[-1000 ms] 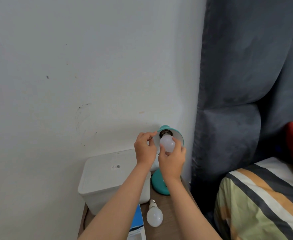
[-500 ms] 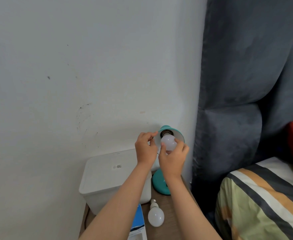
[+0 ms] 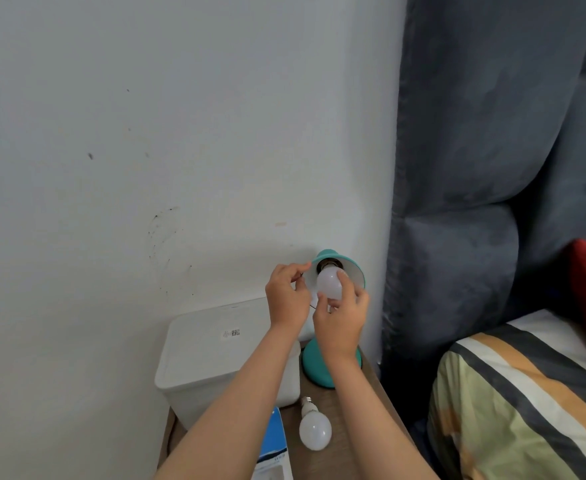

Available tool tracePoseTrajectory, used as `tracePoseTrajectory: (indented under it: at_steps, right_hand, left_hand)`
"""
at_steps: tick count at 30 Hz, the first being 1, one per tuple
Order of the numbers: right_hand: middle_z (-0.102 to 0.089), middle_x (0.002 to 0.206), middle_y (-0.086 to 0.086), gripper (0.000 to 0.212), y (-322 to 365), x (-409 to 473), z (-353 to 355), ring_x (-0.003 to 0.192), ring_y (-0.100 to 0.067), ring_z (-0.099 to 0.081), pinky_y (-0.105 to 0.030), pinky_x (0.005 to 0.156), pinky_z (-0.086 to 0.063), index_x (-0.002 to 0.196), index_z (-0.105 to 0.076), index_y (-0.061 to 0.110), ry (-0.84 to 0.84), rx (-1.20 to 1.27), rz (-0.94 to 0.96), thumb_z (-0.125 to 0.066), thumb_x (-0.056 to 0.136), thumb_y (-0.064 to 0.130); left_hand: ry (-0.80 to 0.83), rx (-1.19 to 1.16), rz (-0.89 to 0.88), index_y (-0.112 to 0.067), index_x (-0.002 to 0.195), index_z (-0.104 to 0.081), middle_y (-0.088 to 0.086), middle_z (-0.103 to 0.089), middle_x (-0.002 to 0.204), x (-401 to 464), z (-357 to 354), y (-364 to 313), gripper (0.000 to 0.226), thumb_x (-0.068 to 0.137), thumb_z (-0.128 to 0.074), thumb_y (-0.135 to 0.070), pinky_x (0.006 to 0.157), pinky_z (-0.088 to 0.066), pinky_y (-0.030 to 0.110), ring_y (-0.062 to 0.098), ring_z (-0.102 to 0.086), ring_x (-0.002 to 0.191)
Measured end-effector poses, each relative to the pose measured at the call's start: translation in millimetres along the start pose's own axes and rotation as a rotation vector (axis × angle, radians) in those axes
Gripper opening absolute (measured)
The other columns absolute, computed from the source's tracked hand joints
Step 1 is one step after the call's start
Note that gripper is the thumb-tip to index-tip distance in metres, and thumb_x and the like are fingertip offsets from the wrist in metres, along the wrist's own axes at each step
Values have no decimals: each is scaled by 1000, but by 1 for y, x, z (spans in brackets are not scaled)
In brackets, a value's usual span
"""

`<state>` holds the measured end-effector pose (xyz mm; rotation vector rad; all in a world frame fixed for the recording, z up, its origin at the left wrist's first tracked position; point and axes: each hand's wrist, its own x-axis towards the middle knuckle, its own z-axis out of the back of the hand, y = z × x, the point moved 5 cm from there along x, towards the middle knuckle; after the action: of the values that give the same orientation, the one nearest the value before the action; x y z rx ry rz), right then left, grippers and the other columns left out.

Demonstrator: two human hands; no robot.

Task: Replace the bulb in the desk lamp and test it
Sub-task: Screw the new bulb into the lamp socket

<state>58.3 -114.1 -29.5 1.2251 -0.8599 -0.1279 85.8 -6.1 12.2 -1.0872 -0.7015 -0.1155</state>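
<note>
Pinching the round frosted bulb (image 3: 329, 284), right hand (image 3: 341, 322) grip clamped; left hand (image 3: 288, 296) pinches the teal shade (image 3: 355, 271) rim.

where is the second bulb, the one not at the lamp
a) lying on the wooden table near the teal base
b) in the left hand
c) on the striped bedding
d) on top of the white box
a: the spare bulb lies on its side on the wooden table, in front of the lamp base and beside the white box, while the right hand holds the other bulb at the lamp shade.
</note>
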Motion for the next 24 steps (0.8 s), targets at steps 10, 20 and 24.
tracePoseTrajectory:
  at_steps: [10,20,24]
  right_hand:
    - [-43,125,-19,45,5,-1,-2,93,-19,-56,-26,75,-56,126,-53,12,-35,-13,26,-65,83,7]
    - [-43,126,-19,47,4,0,-1,97,-20,-55,-29,79,-56,126,-50,12,-8,-21,57,-66,82,8]
    - [-48,114,-17,46,-2,3,0,81,-28,-64,-28,64,-52,124,-49,12,-12,-23,-70,-67,82,19]
  left_hand:
    - [10,12,7,-13,97,-70,3,-60,89,1,0,0,34,81,-52,10,75,-44,7,13,-59,81]
    - [2,-3,12,-14,96,-70,2,-60,89,1,0,1,34,80,-52,10,75,-43,4,14,-60,81]
    - [1,-9,13,-14,96,-70,4,-59,87,2,0,1,35,80,-52,10,75,-43,4,15,-59,80]
